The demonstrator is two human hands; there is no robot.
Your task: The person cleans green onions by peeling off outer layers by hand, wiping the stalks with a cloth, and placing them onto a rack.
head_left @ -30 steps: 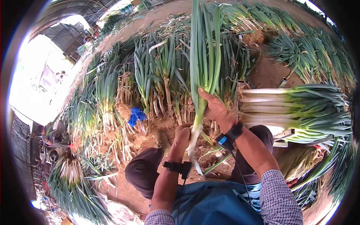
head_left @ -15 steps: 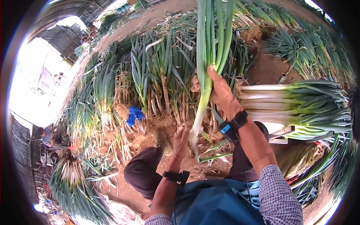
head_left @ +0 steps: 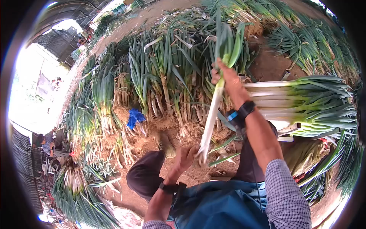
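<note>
A long leek [head_left: 212,118] slants up and away in front of me, its white shank low and its green leaves at the top. My right hand [head_left: 229,79] is wrapped round it where the white turns to green. At the lower end, my left hand [head_left: 187,157] is closed, its fingertips pinching at the root end, partly blurred. To the right, a stack of trimmed leeks [head_left: 289,103] lies sideways on a metal rack [head_left: 286,138], white ends towards me.
Untrimmed leeks [head_left: 164,76] stand in a long row ahead, roots down, with a blue bundle [head_left: 135,118] by them. More leeks [head_left: 305,49] lie at the far right. A leek bundle [head_left: 76,191] sits at lower left. Leaf scraps [head_left: 225,158] litter the soil.
The leek has come lower and slightly right with my right hand, which has moved up towards its leaves. My left hand has gone from flat fingers along the shank to closed at the root end.
</note>
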